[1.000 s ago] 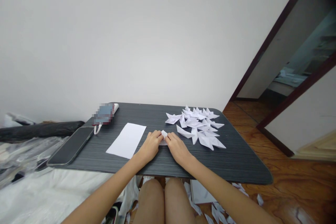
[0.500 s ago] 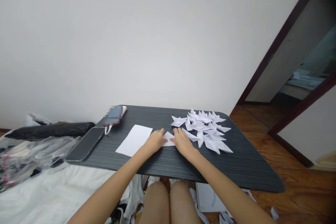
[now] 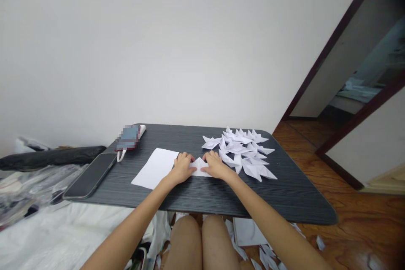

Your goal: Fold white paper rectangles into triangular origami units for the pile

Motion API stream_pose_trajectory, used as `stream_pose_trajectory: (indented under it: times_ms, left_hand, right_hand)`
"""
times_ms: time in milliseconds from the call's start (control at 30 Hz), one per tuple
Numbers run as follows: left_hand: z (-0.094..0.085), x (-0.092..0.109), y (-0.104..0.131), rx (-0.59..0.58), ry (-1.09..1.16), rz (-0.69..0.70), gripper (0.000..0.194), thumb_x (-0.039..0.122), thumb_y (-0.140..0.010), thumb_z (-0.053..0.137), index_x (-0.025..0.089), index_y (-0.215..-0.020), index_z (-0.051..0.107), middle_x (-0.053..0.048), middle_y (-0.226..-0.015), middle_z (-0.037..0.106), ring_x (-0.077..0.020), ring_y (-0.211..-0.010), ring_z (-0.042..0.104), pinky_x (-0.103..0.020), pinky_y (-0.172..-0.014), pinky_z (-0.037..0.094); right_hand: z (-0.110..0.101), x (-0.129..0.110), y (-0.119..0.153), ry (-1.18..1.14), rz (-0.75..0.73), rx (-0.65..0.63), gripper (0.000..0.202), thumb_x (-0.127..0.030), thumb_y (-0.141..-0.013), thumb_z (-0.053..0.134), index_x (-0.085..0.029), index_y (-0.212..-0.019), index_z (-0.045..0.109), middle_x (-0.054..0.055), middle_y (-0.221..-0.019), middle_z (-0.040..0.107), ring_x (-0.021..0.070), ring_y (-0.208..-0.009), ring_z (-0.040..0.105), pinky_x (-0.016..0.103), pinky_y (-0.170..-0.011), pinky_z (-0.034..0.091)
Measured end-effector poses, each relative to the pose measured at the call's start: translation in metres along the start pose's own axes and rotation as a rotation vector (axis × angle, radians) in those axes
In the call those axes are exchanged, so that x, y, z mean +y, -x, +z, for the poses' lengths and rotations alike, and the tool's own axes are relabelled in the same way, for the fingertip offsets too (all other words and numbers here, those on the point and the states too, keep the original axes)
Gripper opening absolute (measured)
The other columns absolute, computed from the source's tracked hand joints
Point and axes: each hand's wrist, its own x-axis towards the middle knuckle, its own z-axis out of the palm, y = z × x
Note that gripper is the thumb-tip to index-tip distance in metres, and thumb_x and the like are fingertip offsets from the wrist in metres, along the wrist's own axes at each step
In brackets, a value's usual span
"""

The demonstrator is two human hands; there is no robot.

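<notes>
Between my hands, near the middle of the dark table (image 3: 278, 204), lies a small piece of folded white paper (image 3: 199, 168) with a peak at its top. My left hand (image 3: 182, 168) grips its left end, thumb and fingers curled on it. At the right end, my right hand (image 3: 216, 166) holds it the same way. Just left of my left hand a flat white sheet of paper (image 3: 155, 168) rests on the table. A cluster of several folded paper boats (image 3: 237, 147) sits to the right, close beyond my right hand.
A black-screened phone (image 3: 91, 175) lies at the table's left edge. Behind it is a blurred-out device (image 3: 128, 138) with a white cable (image 3: 120, 156). White bedding (image 3: 63, 236) and plastic bags (image 3: 34, 185) are at left. Paper scraps (image 3: 268, 257) lie on the floor.
My fingers have shifted on the folded paper, and its lower strip now shows between my thumbs. The whole view has swung slightly to the right.
</notes>
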Motion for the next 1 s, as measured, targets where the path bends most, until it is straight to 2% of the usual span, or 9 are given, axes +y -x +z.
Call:
stream_pose_trajectory:
  times_ms: [133,200,267,367,500,600,767,1000]
  left_hand:
    - [-0.003,-0.001,0.004,0.043,0.155,0.072,0.017,0.020,-0.070,0.051,0.016,-0.086,0.048,-0.003,-0.087,0.052,-0.0179,-0.084,0.046,-0.031,-0.073,0.036]
    - [-0.007,0.000,0.009,0.094,0.213,0.166,0.009,0.018,-0.073,0.047,0.017,-0.082,0.046,-0.001,-0.080,0.052,-0.0150,-0.076,0.047,-0.029,-0.070,0.036]
    - [-0.012,0.002,0.015,0.158,0.187,0.263,0.004,0.019,-0.077,0.043,0.017,-0.078,0.047,-0.001,-0.077,0.052,-0.0144,-0.074,0.047,-0.028,-0.071,0.035]
    - [-0.018,0.003,0.026,0.220,0.052,0.382,0.012,0.019,-0.082,0.037,0.016,-0.079,0.049,-0.004,-0.082,0.053,-0.0159,-0.082,0.046,-0.031,-0.076,0.033]
    - [-0.015,0.001,0.035,0.140,0.005,0.459,0.018,0.016,-0.083,0.034,0.016,-0.079,0.051,-0.005,-0.084,0.053,-0.0157,-0.083,0.046,-0.029,-0.076,0.034]
    - [-0.012,-0.001,0.036,0.090,0.094,0.436,0.016,0.016,-0.082,0.036,0.016,-0.080,0.052,-0.005,-0.082,0.053,-0.0146,-0.080,0.048,-0.026,-0.074,0.037]
    - [-0.014,-0.003,0.027,0.044,0.193,0.369,0.019,0.020,-0.081,0.040,0.015,-0.078,0.057,-0.005,-0.078,0.057,-0.0142,-0.076,0.051,-0.024,-0.070,0.038]
    - [-0.012,-0.009,0.011,0.002,0.220,0.126,0.017,0.026,-0.074,0.049,0.013,-0.073,0.060,-0.003,-0.064,0.059,-0.0135,-0.059,0.051,-0.023,-0.056,0.035]
  right_hand:
    - [0.000,0.002,0.003,-0.069,-0.061,-0.001,0.023,-0.025,-0.066,0.061,-0.015,-0.085,0.051,0.005,-0.090,0.048,0.0198,-0.088,0.044,0.030,-0.073,0.032]
    - [-0.002,0.003,0.008,-0.103,-0.160,0.069,0.012,-0.021,-0.071,0.056,-0.016,-0.081,0.051,0.003,-0.084,0.050,0.0169,-0.083,0.046,0.028,-0.072,0.031]
    - [-0.005,0.004,0.016,-0.103,-0.261,0.193,0.003,-0.017,-0.075,0.052,-0.016,-0.077,0.052,0.002,-0.081,0.051,0.0155,-0.082,0.046,0.028,-0.073,0.030]
    - [-0.009,0.004,0.027,-0.023,-0.382,0.332,0.009,-0.011,-0.078,0.046,-0.016,-0.076,0.054,0.003,-0.082,0.053,0.0158,-0.083,0.045,0.029,-0.074,0.029]
    - [-0.005,0.008,0.038,0.104,-0.477,0.278,0.017,-0.010,-0.080,0.042,-0.015,-0.075,0.057,0.006,-0.082,0.055,0.0166,-0.080,0.045,0.028,-0.071,0.033]
    - [0.001,0.011,0.041,0.080,-0.470,0.230,0.018,-0.014,-0.082,0.041,-0.014,-0.076,0.058,0.006,-0.080,0.056,0.0161,-0.078,0.046,0.028,-0.072,0.034]
    - [0.000,0.016,0.033,-0.123,-0.388,0.165,0.019,-0.019,-0.082,0.043,-0.014,-0.074,0.060,0.005,-0.078,0.059,0.0144,-0.077,0.051,0.025,-0.072,0.036]
    - [-0.008,0.017,0.011,-0.207,-0.155,0.023,0.010,-0.022,-0.073,0.054,-0.014,-0.072,0.061,0.004,-0.074,0.061,0.0159,-0.072,0.054,0.024,-0.064,0.035]
